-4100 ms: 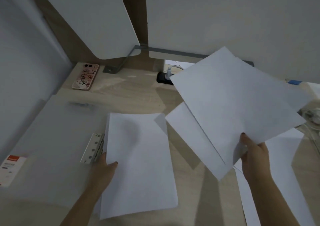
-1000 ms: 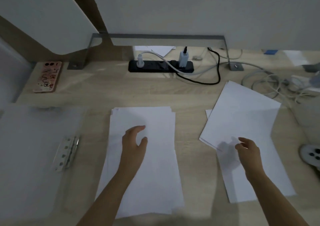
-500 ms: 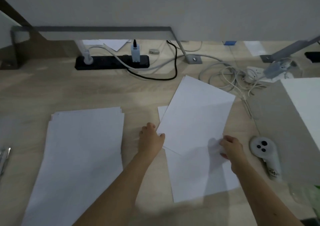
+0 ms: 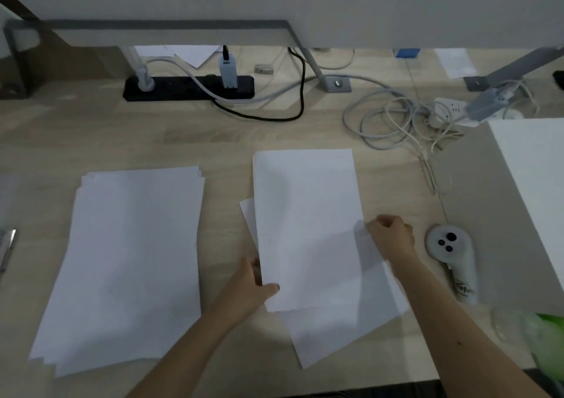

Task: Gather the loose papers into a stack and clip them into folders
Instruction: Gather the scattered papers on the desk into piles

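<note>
A stack of white papers (image 4: 128, 257) lies flat on the wooden desk at the left. To its right, a few loose white sheets (image 4: 305, 223) overlap, the top one upright and a lower one (image 4: 335, 333) skewed beneath it. My left hand (image 4: 250, 288) grips the top sheet's lower left edge, thumb on top. My right hand (image 4: 392, 237) pinches the sheets' right edge with curled fingers. A folder's metal clip (image 4: 7, 248) peeks in at the far left edge.
A black power strip (image 4: 189, 88) with plugs and tangled grey cables (image 4: 403, 123) lies at the back. A white controller (image 4: 454, 260) sits right of my right hand. A grey board with white paper (image 4: 537, 178) fills the right; something green (image 4: 549, 342) at the lower right.
The top loose sheet has turned from tilted to upright. My left hand now grips its lower left edge, and my right hand has moved to the right edge.
</note>
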`<state>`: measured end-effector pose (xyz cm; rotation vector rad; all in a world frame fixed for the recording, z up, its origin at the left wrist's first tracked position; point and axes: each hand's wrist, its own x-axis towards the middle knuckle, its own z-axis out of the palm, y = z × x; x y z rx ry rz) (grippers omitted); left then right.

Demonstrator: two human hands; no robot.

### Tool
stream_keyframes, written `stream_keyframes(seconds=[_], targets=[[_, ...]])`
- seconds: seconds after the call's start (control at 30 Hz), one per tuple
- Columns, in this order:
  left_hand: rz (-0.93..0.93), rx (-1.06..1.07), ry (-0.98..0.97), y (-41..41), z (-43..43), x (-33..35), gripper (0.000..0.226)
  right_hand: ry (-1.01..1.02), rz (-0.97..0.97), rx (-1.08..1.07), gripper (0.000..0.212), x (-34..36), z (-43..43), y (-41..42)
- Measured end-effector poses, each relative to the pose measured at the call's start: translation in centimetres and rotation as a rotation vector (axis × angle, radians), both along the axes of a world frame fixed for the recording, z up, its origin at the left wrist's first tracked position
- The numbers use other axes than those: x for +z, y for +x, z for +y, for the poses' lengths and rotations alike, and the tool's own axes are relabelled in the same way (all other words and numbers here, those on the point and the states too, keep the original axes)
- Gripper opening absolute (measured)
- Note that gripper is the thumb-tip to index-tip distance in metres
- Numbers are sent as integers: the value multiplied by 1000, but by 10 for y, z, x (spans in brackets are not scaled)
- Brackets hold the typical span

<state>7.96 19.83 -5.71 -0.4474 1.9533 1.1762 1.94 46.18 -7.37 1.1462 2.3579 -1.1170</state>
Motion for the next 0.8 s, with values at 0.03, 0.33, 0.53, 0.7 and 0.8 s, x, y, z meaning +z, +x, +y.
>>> stream_keyframes(seconds=[0.03,0.33,0.53,0.7,0.8], targets=[[-44,-63,25,7,1,1,48,-21,-1,13,37,1,-1,-1],[172,242,-187,-5,-3,1,43,-232,-48,127,30,3,-23,8],[53,539,16,-15,-13,-2,17,-316,1,197,24,18,-47,17],[11,501,122,-26,-18,3,32,-341,7,228,28,24,-49,19],[142,519,171,-39,-11,16,21,-495,68,193,19,38,-51,20]])
